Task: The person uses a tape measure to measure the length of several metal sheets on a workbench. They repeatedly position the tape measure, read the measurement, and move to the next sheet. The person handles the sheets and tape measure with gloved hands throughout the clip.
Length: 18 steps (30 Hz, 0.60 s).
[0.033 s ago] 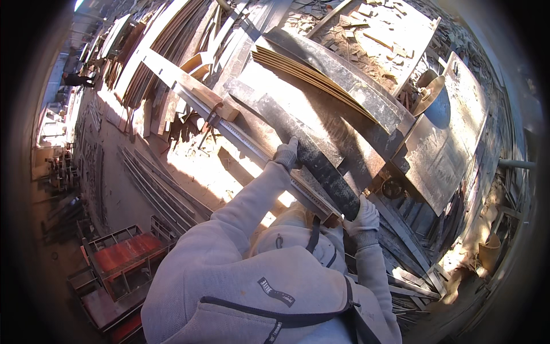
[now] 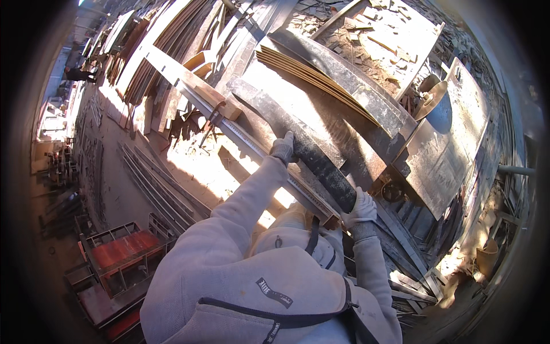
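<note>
Both my hands wear light gloves with grey cuffs and hold a long dark board (image 2: 329,175) that lies slantwise over the metal worktable. My left hand (image 2: 282,148) grips the board's near-left edge around its middle, fingers closed on it. At its near right end, my right hand (image 2: 362,207) is wrapped round the corner; the fingertips beneath are hidden. Alongside my left forearm runs a metal rail (image 2: 243,139) with a scale, carrying a clamp (image 2: 215,113) and a wooden block (image 2: 230,110).
A stack of thin brown boards (image 2: 315,81) lies beyond a sunlit surface. To the right are a bluish round disc (image 2: 440,114), a metal plate (image 2: 441,166) and a handwheel (image 2: 392,191). Scrap wood (image 2: 395,40) covers the far side. A red cart (image 2: 129,248) stands lower left; another person (image 2: 79,74) is far left.
My right hand has shifted slightly up and away at the board's end. The view has tilted a little; both hands still hold the board.
</note>
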Motion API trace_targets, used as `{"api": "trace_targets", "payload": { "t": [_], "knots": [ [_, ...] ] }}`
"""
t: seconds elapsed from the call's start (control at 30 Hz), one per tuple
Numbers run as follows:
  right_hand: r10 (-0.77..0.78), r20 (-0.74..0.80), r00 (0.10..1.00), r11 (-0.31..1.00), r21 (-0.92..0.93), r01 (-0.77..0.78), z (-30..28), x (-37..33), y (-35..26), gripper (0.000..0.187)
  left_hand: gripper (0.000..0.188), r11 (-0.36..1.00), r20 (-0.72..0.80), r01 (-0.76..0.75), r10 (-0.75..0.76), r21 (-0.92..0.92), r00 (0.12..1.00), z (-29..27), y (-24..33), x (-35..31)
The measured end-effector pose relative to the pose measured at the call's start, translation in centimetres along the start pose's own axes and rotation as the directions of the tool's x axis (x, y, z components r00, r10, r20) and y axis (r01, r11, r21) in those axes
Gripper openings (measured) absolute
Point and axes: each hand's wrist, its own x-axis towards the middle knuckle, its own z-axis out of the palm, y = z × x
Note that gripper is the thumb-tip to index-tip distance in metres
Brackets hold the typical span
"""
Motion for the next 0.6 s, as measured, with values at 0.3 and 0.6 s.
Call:
{"api": "trace_targets", "payload": {
  "t": [0.3, 0.6],
  "knots": [
    [-0.02, 0.193, 0.981, 0.944, -0.319, 0.082, 2.4, 16.6, -8.6, 0.105, 0.068, 0.872, -0.194, -0.089, 0.206, 0.482, 0.959, -4.5, 5.1, 11.9],
    [0.096, 0.413, 0.905, 0.962, -0.271, 0.021, 2.6, 18.5, -7.2, 0.124, 0.06, 0.999, -0.091, -0.036, 0.036, 0.001, 0.995, -3.6, 4.1, 13.3]
  ]
}}
